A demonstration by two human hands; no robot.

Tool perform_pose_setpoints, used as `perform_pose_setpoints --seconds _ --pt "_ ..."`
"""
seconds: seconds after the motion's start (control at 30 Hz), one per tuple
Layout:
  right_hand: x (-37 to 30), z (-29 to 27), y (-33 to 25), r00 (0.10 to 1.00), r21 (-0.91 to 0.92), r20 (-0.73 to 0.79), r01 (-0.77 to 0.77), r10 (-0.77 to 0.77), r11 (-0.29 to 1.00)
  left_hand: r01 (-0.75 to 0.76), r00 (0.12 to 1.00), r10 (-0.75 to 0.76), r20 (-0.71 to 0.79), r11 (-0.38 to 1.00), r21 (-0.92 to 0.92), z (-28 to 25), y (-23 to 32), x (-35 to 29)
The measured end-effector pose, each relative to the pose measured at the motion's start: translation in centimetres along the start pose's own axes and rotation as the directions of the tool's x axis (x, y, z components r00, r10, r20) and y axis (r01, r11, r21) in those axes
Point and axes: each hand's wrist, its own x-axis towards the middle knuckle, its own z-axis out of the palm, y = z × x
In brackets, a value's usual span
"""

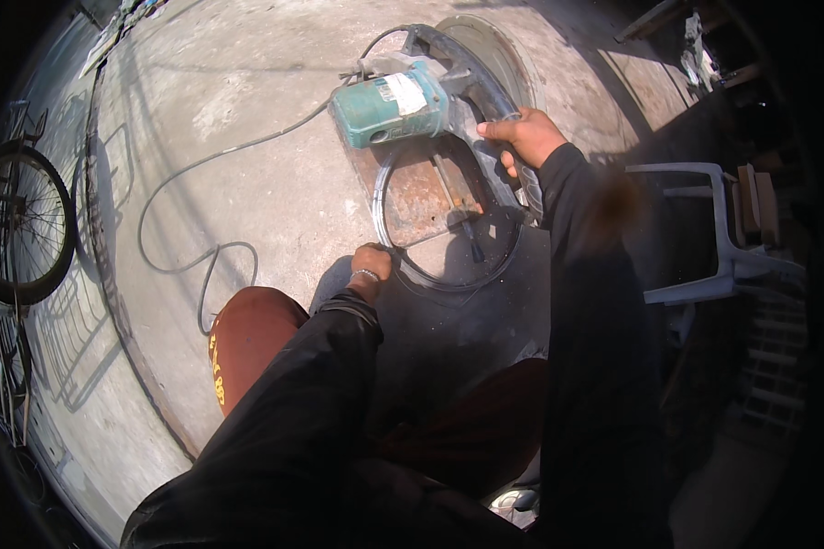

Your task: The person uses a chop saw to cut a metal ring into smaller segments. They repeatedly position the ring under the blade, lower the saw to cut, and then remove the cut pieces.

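Observation:
A cut-off saw with a teal motor housing stands on the concrete in front of me. My right hand is closed round its dark handle, thumb on top. A large coil of silvery wire lies over the saw's rusty base plate, looping toward me. At the coil's near left side, my left hand is closed on it, with a bracelet at the wrist. A clamp screw with a dark handle shows inside the loop. The spot where wire and blade would meet is hidden.
A dark power cord winds from the saw across the floor on the left. A bicycle wheel stands at the far left. To the right is a pale plastic chair. My knee is close to my left hand.

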Motion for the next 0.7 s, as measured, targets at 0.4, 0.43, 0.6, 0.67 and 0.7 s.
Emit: perform_pose_setpoints --seconds 0.4,0.43,0.6,0.67,0.7 --pt "0.0 0.3 -0.6 0.999 -0.020 0.030 -0.038 0.038 0.999 0.140 0.984 -0.157 -0.083 0.973 -0.181 0.3 -0.3 -0.3" --pt "-0.3 -0.3 0.1 0.999 -0.008 0.005 -0.048 0.049 0.999 0.189 0.975 -0.211 -0.069 0.952 -0.241 -1.3 2.4 -1.4" --pt "-0.3 0.1 -0.1 0.999 0.013 0.019 -0.026 0.026 1.000 0.274 0.956 -0.293 -0.023 0.916 -0.294 -3.0 3.2 -2.1" --pt "-0.5 0.0 0.1 0.999 -0.009 -0.012 -0.030 0.030 1.000 0.292 0.951 -0.309 -0.008 0.906 -0.306 -3.3 3.9 -2.3" --pt "-0.6 0.1 -0.3 1.000 -0.022 -0.019 -0.024 0.023 0.999 0.240 0.968 -0.249 -0.015 0.945 -0.222 -2.0 2.4 -1.5"
